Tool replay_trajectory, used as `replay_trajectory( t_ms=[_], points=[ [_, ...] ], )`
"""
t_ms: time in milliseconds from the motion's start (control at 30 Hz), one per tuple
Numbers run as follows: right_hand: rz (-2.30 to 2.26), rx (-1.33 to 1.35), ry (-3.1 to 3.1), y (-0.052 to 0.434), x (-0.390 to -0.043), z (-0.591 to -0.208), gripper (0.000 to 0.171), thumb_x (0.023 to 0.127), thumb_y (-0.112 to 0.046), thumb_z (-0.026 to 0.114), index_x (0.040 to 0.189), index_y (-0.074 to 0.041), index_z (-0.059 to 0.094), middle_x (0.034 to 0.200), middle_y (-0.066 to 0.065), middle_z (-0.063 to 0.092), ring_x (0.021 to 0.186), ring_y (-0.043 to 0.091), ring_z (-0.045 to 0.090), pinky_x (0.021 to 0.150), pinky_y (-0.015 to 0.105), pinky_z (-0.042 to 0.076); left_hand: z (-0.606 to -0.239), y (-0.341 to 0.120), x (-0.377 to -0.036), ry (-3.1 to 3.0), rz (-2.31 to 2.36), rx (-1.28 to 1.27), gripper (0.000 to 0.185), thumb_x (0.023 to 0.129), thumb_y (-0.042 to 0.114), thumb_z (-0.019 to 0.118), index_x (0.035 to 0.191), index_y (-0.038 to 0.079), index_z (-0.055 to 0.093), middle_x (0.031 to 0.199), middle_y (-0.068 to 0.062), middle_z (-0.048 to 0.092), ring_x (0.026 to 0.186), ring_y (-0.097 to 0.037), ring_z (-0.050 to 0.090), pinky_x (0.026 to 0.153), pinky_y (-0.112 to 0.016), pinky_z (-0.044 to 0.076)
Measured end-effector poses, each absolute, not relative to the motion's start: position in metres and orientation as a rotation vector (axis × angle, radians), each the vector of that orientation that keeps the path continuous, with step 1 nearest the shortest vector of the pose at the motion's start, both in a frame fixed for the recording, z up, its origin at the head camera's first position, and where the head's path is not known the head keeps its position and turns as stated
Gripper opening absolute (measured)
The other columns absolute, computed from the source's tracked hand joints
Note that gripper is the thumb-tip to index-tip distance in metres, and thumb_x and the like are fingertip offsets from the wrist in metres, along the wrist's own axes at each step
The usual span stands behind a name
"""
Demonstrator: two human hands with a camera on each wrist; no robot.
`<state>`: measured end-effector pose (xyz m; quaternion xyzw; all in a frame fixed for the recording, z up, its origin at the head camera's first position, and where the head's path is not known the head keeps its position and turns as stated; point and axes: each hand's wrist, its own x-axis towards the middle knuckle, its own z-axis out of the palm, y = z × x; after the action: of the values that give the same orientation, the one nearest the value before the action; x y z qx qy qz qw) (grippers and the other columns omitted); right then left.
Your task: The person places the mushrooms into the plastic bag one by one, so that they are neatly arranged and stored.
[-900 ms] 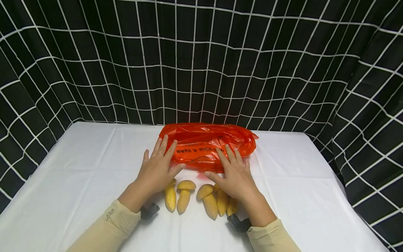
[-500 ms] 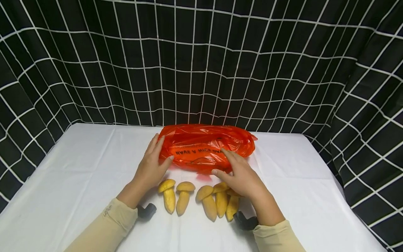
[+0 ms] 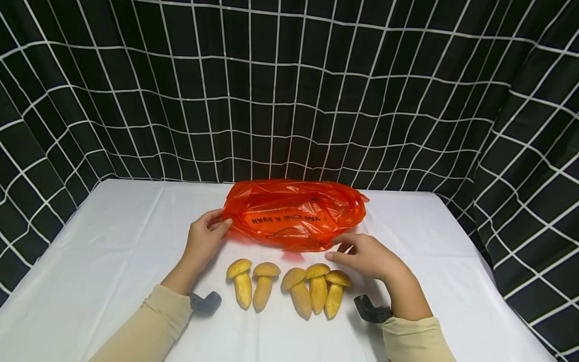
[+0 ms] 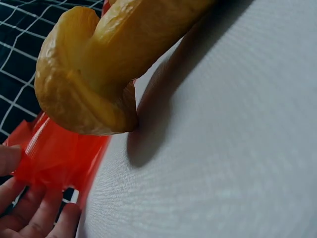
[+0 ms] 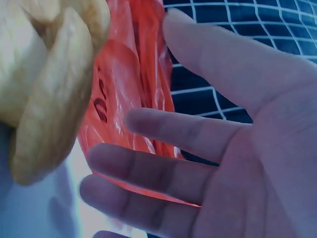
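An orange plastic bag [image 3: 294,213] with black print lies crumpled at the back middle of the white table [image 3: 113,261]. My left hand [image 3: 219,223] pinches its left end between thumb and curled fingers; the left wrist view shows the bag [image 4: 54,153] between thumb and fingers [image 4: 34,218]. My right hand [image 3: 336,249] hovers at the bag's front right edge with fingers relaxed and apart, holding nothing; the bag [image 5: 124,89] lies just beyond the fingers [image 5: 163,171]. Several yellow mushrooms [image 3: 296,289] lie in a row in front of the bag, between my wrists.
A black curtain with a white grid [image 3: 289,100] hangs behind and along both sides of the table. Black camera mounts sit at my left wrist [image 3: 205,301] and right wrist [image 3: 371,309]. One mushroom [image 4: 99,64] fills the left wrist view.
Both hands lay flat on top of the bag. The left slid to its left end and curled on it; the right drew back to the front edge.
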<state>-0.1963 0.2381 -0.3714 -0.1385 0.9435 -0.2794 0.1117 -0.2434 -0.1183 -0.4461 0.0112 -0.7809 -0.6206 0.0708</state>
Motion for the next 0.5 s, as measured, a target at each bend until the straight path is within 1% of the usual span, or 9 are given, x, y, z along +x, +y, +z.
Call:
replay_trajectory(
  t_ms=[67, 200, 333, 500],
  points=[
    [-0.815, -0.410, 2.712, 0.243, -0.197, -0.372, 0.046, 0.088, -0.045, 0.069, 0.116, -0.009, 0.068, 0.097, 0.002, 0.068, 0.086, 0.017, 0.061, 0.075, 0.033, 0.050, -0.447, -0.118, -0.243, -2.353, -1.853, 0.047, 0.040, 0.093, 0.017, 0.067, 0.130, 0.001, 0.059, 0.122, -0.017, 0.066, 0.104, -0.027, 0.065, 0.073, -0.013, 0.053],
    [-0.821, -0.388, 2.583, 0.250, -0.197, -0.375, 0.045, 0.085, -0.043, 0.072, 0.115, -0.009, 0.069, 0.096, 0.001, 0.069, 0.081, 0.016, 0.060, 0.073, 0.032, 0.050, -0.448, -0.119, -0.243, -2.374, -1.809, 0.085, 0.037, 0.093, 0.021, 0.068, 0.123, 0.001, 0.064, 0.116, -0.016, 0.068, 0.100, -0.024, 0.065, 0.072, -0.012, 0.052],
    [-0.851, -0.374, 2.468, 0.253, -0.198, -0.378, 0.044, 0.079, -0.036, 0.080, 0.112, -0.008, 0.070, 0.088, 0.001, 0.067, 0.077, 0.017, 0.058, 0.069, 0.032, 0.048, -0.449, -0.119, -0.242, -2.363, -1.790, 0.115, 0.034, 0.092, 0.023, 0.069, 0.116, -0.001, 0.068, 0.110, -0.017, 0.070, 0.096, -0.023, 0.065, 0.072, -0.011, 0.051],
    [-0.849, -0.404, 2.465, 0.254, -0.198, -0.383, 0.038, 0.072, -0.028, 0.085, 0.103, -0.009, 0.074, 0.083, 0.000, 0.068, 0.076, 0.016, 0.057, 0.069, 0.032, 0.047, -0.450, -0.119, -0.243, -2.354, -1.762, 0.113, 0.032, 0.092, 0.024, 0.069, 0.112, -0.001, 0.069, 0.107, -0.017, 0.070, 0.095, -0.023, 0.064, 0.072, -0.009, 0.050]
  ],
)
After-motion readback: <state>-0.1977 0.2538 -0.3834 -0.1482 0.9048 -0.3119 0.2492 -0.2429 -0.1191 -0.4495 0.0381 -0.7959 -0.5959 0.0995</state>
